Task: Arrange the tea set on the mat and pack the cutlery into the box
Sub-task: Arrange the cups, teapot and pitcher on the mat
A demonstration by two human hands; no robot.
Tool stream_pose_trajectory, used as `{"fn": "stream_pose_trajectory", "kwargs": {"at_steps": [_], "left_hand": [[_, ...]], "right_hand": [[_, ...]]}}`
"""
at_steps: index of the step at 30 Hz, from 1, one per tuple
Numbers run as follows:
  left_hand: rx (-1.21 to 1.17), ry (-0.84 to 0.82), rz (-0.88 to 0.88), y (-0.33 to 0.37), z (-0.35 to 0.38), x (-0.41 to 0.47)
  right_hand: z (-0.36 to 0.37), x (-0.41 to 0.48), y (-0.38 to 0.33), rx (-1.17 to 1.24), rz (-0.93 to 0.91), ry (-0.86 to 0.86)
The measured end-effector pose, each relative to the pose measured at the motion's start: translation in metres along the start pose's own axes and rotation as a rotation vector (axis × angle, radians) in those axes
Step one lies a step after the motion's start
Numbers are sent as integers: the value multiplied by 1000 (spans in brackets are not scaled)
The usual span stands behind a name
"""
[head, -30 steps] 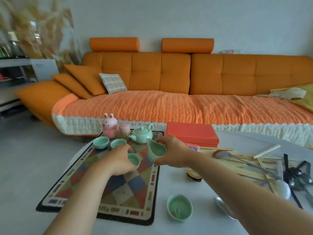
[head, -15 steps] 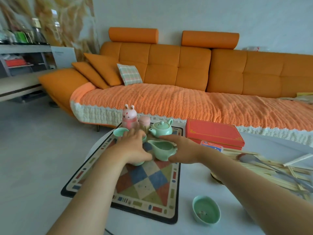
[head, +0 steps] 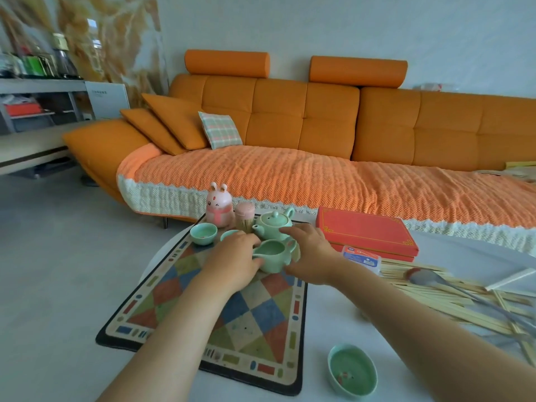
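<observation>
Room: orange sofa (head: pixel 290 117) with a knitted orange throw along the back, grey floor at the left. Work surface: white table (head: pixel 333 314), the patterned mat (head: pixel 232 323) lying on its left part.

On the mat, far edge: pink rabbit figure (head: pixel 219 204), pink toothpick holder (head: pixel 244 216) just beside it, green teapot (head: pixel 272 224) to the right of both. 1 green cup (head: pixel 203 233) stands at the far left of the mat. A 2nd cup (head: pixel 229 235) sits next to it, partly hidden by the left hand.

Green pitcher (head: pixel 271 253) stands upright on the mat, just in front of the teapot, between the 2 hands.

Left hand (head: pixel 232 262): fingers curled, knuckles up, thumb touching the pitcher's left side. Cannot tell whether anything is held under the palm.

Right hand (head: pixel 310 253): wrapped round the pitcher's right side, fingers behind it reaching toward the teapot base, thumb in front.

Off the mat: a 3rd cup (head: pixel 352 371) on the bare table near the front edge. Red box (head: pixel 365 233), closed, at the far side. Small plastic case (head: pixel 361 256) just in front of it. Chopsticks (head: pixel 435 297) piled loosely at the right, a spoon (head: pixel 426 278) lying across them.
</observation>
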State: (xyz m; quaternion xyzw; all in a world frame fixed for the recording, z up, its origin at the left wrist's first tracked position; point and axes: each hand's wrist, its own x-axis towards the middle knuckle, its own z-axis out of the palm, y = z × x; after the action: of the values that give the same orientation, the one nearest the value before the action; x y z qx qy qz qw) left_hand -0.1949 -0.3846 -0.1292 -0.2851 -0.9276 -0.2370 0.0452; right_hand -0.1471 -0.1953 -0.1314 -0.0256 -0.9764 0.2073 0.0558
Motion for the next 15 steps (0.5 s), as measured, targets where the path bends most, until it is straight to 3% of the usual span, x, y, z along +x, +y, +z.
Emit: {"fn": "stream_pose_trajectory", "kwargs": {"at_steps": [6,11,15], "left_hand": [[-54,38,-12,0,3,2],[-37,-94,-65,-6,-14,0],[62,-261,-185,-12,-24,-12]], "right_hand": [[16,-2,-5,5,-48,92],[18,9,-5,28,-14,89],[15,7,-13,-130,-31,85]]}}
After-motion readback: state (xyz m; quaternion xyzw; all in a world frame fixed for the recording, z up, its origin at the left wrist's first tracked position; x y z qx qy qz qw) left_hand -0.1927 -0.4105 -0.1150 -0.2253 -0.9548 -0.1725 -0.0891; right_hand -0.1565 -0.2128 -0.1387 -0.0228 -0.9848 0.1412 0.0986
